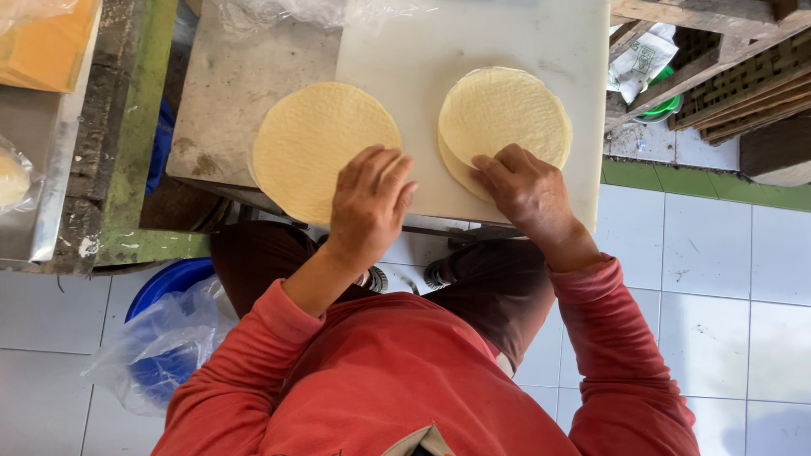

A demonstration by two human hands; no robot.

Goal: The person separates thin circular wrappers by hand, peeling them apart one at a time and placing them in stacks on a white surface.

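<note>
Two stacks of thin, round, pale yellow wrappers lie on a white board [507,38]. My left hand [370,203] rests flat, fingers together, on the near edge of the left stack [317,139]. My right hand [524,190] presses its fingertips on the near left edge of the right stack [507,114], whose sheets are slightly fanned apart. Neither hand grips anything. My red sleeves and dark trousers fill the bottom of the view.
The board sits on a small grey table [224,101]. A blue tub [165,291] with a clear plastic bag [156,350] stands at lower left. A metal counter [34,160] is at left, wooden crates [735,76] at upper right, white tiled floor [718,253] at right.
</note>
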